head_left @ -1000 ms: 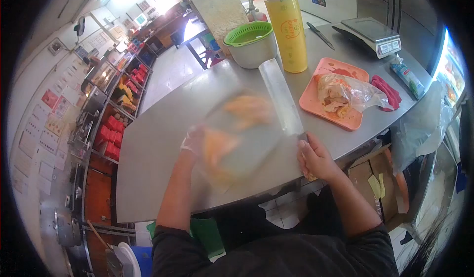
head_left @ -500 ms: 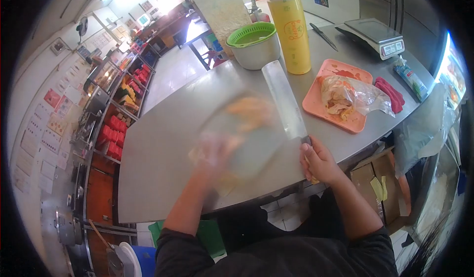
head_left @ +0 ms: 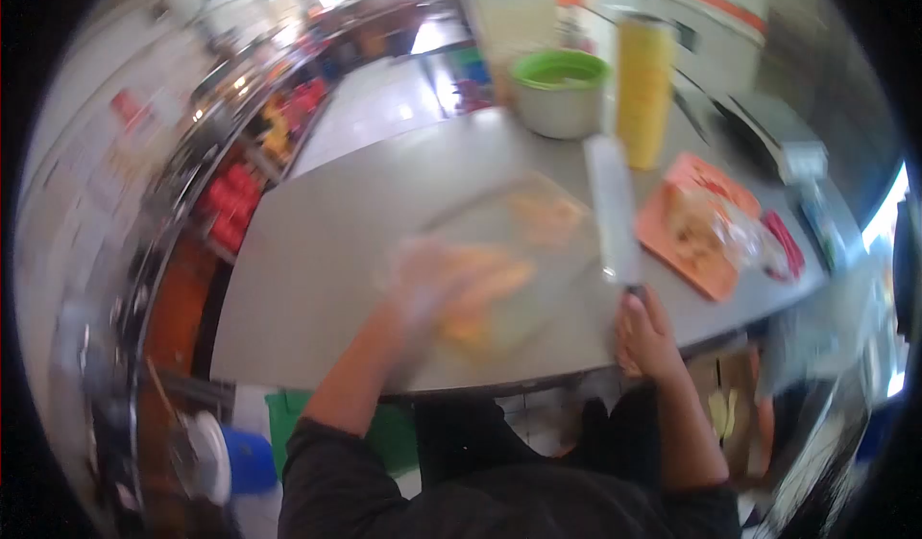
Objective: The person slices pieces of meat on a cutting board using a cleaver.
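Everything is smeared by motion. My right hand (head_left: 645, 335) is closed round the dark handle of a long, wide-bladed knife (head_left: 613, 213), whose blade points away from me over the metal table (head_left: 317, 251). My left hand (head_left: 424, 275), in a clear glove, is at the left part of a blurred round board (head_left: 523, 299). It is beside or on an orange-yellow piece of food (head_left: 490, 280); its fingers are too blurred to read. A second orange piece (head_left: 547, 217) lies farther back on the board.
A pink tray (head_left: 711, 277) with bagged food stands at the right, a red cloth (head_left: 785, 247) beside it. Behind are a pot with a green basket (head_left: 560, 69), a yellow roll (head_left: 645, 93), another knife (head_left: 690, 117) and a scale (head_left: 783, 141).
The view has turned, so the table things appear farther right and mostly lower. My left hand has shifted against the food. My right hand still holds the knife.
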A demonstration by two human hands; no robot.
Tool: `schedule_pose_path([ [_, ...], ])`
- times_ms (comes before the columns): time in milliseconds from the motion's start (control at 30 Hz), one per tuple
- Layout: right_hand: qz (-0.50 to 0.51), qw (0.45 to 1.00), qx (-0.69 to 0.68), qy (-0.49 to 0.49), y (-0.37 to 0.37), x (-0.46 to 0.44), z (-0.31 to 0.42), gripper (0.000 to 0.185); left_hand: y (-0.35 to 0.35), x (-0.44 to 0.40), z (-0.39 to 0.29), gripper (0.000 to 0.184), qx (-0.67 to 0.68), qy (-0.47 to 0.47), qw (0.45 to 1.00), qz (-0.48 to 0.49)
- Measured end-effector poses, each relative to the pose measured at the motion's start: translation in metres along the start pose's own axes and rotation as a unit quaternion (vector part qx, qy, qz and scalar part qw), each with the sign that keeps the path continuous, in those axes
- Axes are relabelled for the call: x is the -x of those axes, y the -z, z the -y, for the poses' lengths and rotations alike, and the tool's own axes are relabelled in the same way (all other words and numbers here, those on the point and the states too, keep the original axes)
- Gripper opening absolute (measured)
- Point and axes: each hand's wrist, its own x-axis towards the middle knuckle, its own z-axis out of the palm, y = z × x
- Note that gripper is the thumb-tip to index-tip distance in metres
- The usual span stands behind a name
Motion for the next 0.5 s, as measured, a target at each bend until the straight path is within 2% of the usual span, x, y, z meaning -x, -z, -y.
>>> schedule_pose_path([
  [67,-0.028,0.999,0.002,0.033,0.018,-0.003,-0.024,0.031,0.002,0.011,-0.007,0.054,0.018,0.024,0.999,-0.013],
  [200,-0.066,0.997,-0.032,0.0,0.067,-0.027,-0.049,0.042,0.022,0.006,-0.013,0.046,0.01,0.075,0.993,0.085],
  [233,-0.005,1.0,-0.015,-0.01,0.086,-0.049,-0.053,0.042,0.016,0.001,-0.009,0.04,-0.001,0.058,0.994,0.091],
  [267,0.191,0.978,-0.082,0.02,0.108,-0.077,-0.057,0.046,-0.002,-0.014,-0.001,0.037,-0.034,0.014,0.994,0.103],
  [300,0.368,0.916,-0.155,0.042,0.116,-0.095,-0.059,0.051,-0.004,-0.016,0.003,0.033,-0.066,-0.03,0.991,0.111],
  [333,0.394,0.906,-0.149,0.031,0.127,-0.098,-0.073,0.051,-0.007,-0.02,0.005,0.031,-0.089,-0.083,0.986,0.11],
  [367,0.277,0.957,-0.057,0.063,0.132,-0.085,-0.082,0.046,-0.006,-0.01,0.005,0.031,-0.082,-0.065,0.989,0.103],
  [400,0.144,0.984,0.034,0.1,0.139,-0.077,-0.083,0.048,-0.003,-0.002,-0.007,0.029,-0.097,-0.1,0.989,0.057],
  [433,0.151,0.983,0.033,0.1,0.138,-0.093,-0.082,0.048,-0.001,0.001,-0.012,0.029,-0.114,-0.137,0.984,0.013],
  [467,0.321,0.926,0.022,0.198,0.122,-0.105,-0.072,0.049,0.004,0.007,-0.014,0.029,-0.116,-0.13,0.985,0.013],
  [500,0.195,0.971,0.045,0.133,0.118,-0.088,-0.07,0.049,0.009,0.01,-0.017,0.028,-0.084,-0.137,0.987,0.001],
])
